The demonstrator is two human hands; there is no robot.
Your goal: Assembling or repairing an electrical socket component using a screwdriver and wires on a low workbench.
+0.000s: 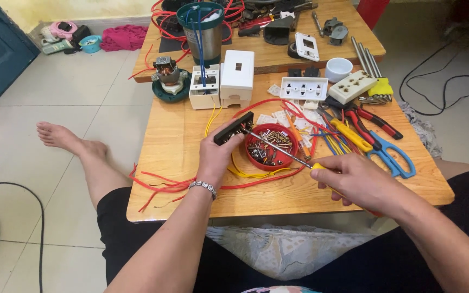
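Note:
My left hand [216,155] grips a small black electrical block [233,128] with wires attached, held above the wooden table [175,141]. My right hand [356,182] holds a yellow-handled screwdriver [286,153]; its thin shaft runs up-left and the tip meets the black block. Just under the shaft sits a red bowl [291,157] holding several screws and small metal parts. Red and yellow wires [161,184] trail from the block across the table's front.
White socket boxes [237,76], a white socket strip [303,88], blue scissors [389,154], red pliers [375,122] and a small motor [166,73] lie farther back. A second table [267,54] holds a steel canister [204,32]. My bare leg [82,154] stretches left.

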